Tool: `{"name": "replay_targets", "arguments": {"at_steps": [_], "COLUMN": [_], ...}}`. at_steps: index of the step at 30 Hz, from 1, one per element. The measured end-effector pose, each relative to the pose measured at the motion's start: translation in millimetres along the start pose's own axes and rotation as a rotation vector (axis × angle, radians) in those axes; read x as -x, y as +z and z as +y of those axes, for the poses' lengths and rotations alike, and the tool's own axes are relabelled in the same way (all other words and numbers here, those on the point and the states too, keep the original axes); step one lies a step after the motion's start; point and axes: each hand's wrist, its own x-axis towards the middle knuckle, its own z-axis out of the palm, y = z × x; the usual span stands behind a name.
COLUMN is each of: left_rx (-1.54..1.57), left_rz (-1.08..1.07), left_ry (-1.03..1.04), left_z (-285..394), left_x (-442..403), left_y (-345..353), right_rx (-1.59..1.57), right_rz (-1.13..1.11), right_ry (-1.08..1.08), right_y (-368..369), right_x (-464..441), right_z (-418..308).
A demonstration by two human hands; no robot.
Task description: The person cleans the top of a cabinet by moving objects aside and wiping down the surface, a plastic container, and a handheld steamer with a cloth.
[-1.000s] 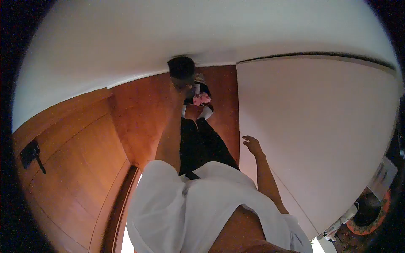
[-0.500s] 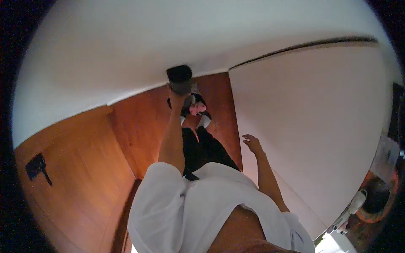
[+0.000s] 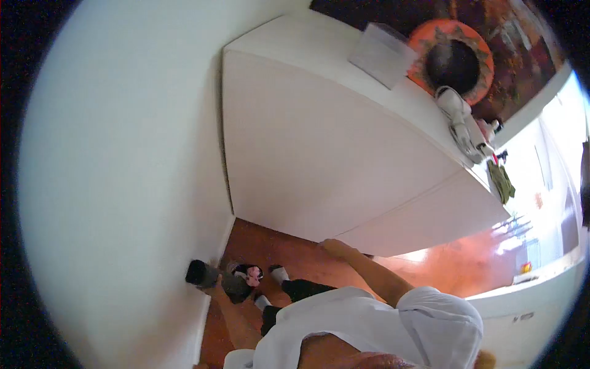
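My left hand (image 3: 215, 286) is closed around a dark grey and black object (image 3: 203, 274), whose exact kind I cannot make out, close to the pale wall. Just beside that hand, a dark item with a pink patch (image 3: 253, 276) is low down by my feet. My right hand (image 3: 335, 247) is against or just in front of the lower edge of the white cabinet (image 3: 319, 147). Its fingers are too foreshortened to show whether they are open or closed.
On the cabinet top are a clear plastic panel (image 3: 383, 55), a round orange-rimmed object (image 3: 420, 55), a white strap-like device (image 3: 468, 129) and a green cloth (image 3: 502, 182). A pale wall (image 3: 117, 172) rises on the left. Reddish-brown floor (image 3: 264, 237) lies below.
The view has swung to the right, bringing the cabinet top into sight and taking the wooden door out of it. My left hand still holds the dark object; my right hand now appears by the cabinet's lower edge.
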Motion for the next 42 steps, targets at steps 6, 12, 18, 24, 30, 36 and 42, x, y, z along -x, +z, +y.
{"name": "replay_targets", "arguments": {"at_steps": [6,12,18,24,30,36,42], "left_rx": [-0.017,0.121,-0.782,-0.970,-0.988,-0.832,-0.549], "left_rz": [-0.099,-0.262,-0.406,-0.732,-1.087,-1.395,-1.602], "left_ry": [0.004,-0.008,0.064,0.073,0.159,0.402,0.586], "left_z": [-3,-44,-31,-33,-3,92,298], "left_x": [-10,-22,-17,35,96,151,212], "left_y": [-16,-14,-41,-83,-69,1,58], "right_rx": [-0.152,0.040,-0.229,-0.556,0.426,0.349,0.528], "right_rz": [0.178,0.157,0.717,1.332,1.895,1.381,1.941], "right_ry": [0.045,-0.005,-0.133,-0.169,0.434,0.687,0.263], "right_y": [27,-27,-101,-236,-357,-416,-448], "right_x": [54,114,168,307,437,458,478], "right_z": [14,-40,-22,48,179,356,356]}}
